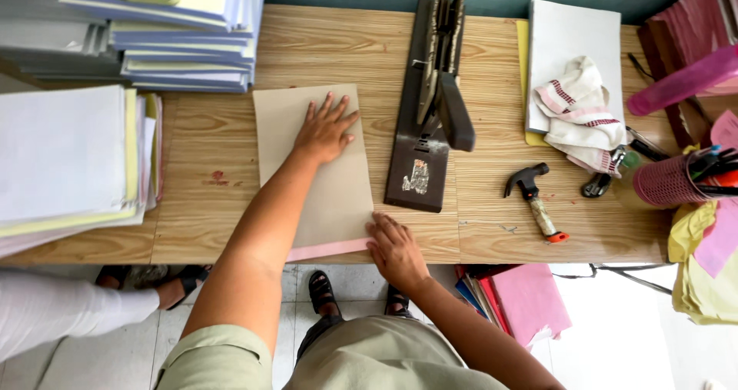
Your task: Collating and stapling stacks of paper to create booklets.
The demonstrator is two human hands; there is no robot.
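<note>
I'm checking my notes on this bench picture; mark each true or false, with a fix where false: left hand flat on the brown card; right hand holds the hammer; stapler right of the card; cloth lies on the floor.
1. The left hand lies flat on the brown card. True.
2. The right hand holds the hammer. False: it presses the pink strip at the card's near edge.
3. The long stapler lies right of the card. True.
4. The cloth lies on the floor. False: it rests on a white sheet stack.
</note>
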